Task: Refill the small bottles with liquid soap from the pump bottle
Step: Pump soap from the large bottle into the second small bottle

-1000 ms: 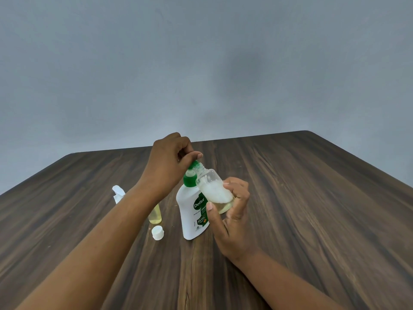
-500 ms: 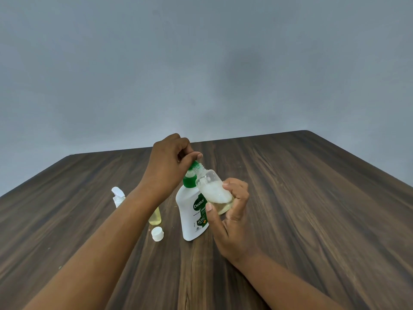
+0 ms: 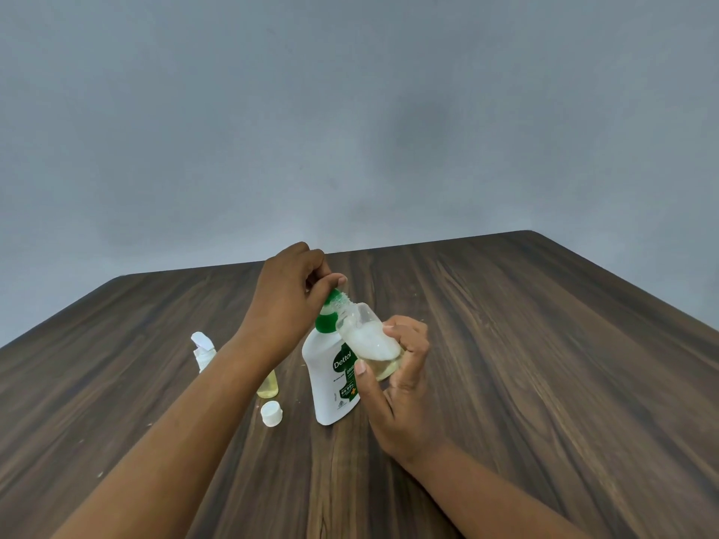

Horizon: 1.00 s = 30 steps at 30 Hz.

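Observation:
A white pump bottle with a green collar stands on the wooden table. My left hand is closed over its green pump head, hiding most of it. My right hand grips a small clear bottle, tilted with its threaded neck against the pump's spout. That small bottle holds white foam over yellowish liquid. Behind my left forearm stands another small bottle with yellow liquid, partly hidden.
A loose white cap lies on the table left of the pump bottle. A white flip-top bottle top shows behind my left forearm. A grey wall rises beyond the table's far edge.

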### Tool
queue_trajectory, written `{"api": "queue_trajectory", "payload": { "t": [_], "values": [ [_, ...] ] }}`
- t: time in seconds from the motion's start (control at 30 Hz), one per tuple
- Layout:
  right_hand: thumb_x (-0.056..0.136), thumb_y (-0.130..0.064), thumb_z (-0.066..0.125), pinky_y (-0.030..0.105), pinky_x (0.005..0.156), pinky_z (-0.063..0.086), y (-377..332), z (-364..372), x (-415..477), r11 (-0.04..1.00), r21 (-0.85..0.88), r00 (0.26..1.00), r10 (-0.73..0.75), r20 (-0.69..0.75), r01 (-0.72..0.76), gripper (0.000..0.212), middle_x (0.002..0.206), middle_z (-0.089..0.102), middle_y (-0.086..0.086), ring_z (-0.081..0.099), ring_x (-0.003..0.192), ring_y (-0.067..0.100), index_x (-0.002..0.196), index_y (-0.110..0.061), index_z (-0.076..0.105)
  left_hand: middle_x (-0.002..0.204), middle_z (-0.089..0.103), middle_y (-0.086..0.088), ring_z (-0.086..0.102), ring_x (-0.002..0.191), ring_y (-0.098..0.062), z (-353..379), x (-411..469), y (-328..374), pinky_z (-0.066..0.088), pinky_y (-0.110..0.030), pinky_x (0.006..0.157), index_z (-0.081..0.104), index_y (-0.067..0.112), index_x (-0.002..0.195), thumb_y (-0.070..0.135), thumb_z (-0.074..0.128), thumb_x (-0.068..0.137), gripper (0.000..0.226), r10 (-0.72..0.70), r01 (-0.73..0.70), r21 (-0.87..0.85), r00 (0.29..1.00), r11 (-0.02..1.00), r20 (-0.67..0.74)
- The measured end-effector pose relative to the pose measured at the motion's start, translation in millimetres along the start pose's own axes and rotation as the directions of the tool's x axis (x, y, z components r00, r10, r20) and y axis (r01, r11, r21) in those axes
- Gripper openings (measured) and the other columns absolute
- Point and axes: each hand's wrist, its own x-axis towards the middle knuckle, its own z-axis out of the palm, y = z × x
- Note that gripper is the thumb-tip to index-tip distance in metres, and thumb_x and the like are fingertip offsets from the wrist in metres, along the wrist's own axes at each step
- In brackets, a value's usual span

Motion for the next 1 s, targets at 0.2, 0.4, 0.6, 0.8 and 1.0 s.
{"api": "queue_trajectory", "payload": {
  "t": [0.2,0.4,0.6,0.8,1.0],
  "values": [
    [0.085,-0.021,0.052,0.015,0.079,0.044,-1,0,0,1.000,0.004,1.000,0.006,-0.003,-0.006,0.038,0.115,0.033,-0.010,0.044,0.104,0.007,0.117,-0.025,0.032,0.064,0.047,0.006,0.046,0.060,-0.006,-1,2,1,0.031,-0.011,0.055,0.050,0.019,0.058,0.021,0.068,0.082,0.030,-0.015,0.015,-0.002,1.000,1.000,0.015],
    [0.086,-0.022,0.053,0.016,0.079,0.044,0,0,0,1.000,0.006,1.000,0.006,-0.009,-0.006,0.038,0.116,0.032,-0.009,0.044,0.105,0.007,0.118,-0.024,0.031,0.066,0.051,0.003,0.048,0.061,-0.007,-6,6,4,0.035,-0.010,0.056,0.052,0.017,0.058,0.022,0.069,0.081,0.029,-0.015,0.016,-0.014,0.998,1.000,0.059],
    [0.086,-0.024,0.052,0.018,0.077,0.045,-1,0,1,1.000,-0.002,1.000,0.015,-0.001,-0.015,0.038,0.118,0.033,-0.008,0.046,0.102,0.010,0.118,-0.026,0.032,0.064,0.051,0.001,0.048,0.062,-0.010,-3,1,1,0.033,-0.011,0.055,0.054,0.016,0.057,0.020,0.070,0.080,0.028,-0.083,0.084,-0.042,0.996,0.996,0.027],
    [0.085,-0.025,0.053,0.013,0.081,0.043,0,1,2,1.000,-0.007,1.000,0.020,-0.010,-0.020,0.038,0.115,0.034,-0.010,0.045,0.105,0.005,0.117,-0.026,0.032,0.067,0.055,0.000,0.051,0.063,-0.009,-8,10,5,0.037,-0.018,0.057,0.053,0.020,0.058,0.024,0.070,0.080,0.028,-0.040,0.040,0.001,0.996,0.999,0.076],
    [0.086,-0.023,0.053,0.020,0.079,0.046,2,1,-1,1.000,0.003,1.000,0.025,0.002,-0.025,0.038,0.118,0.033,-0.008,0.046,0.104,0.009,0.117,-0.025,0.032,0.065,0.053,0.000,0.049,0.061,-0.009,-4,3,0,0.034,-0.012,0.055,0.053,0.018,0.057,0.020,0.070,0.081,0.029,-0.052,0.053,-0.020,0.997,0.998,0.057]
  ]
}}
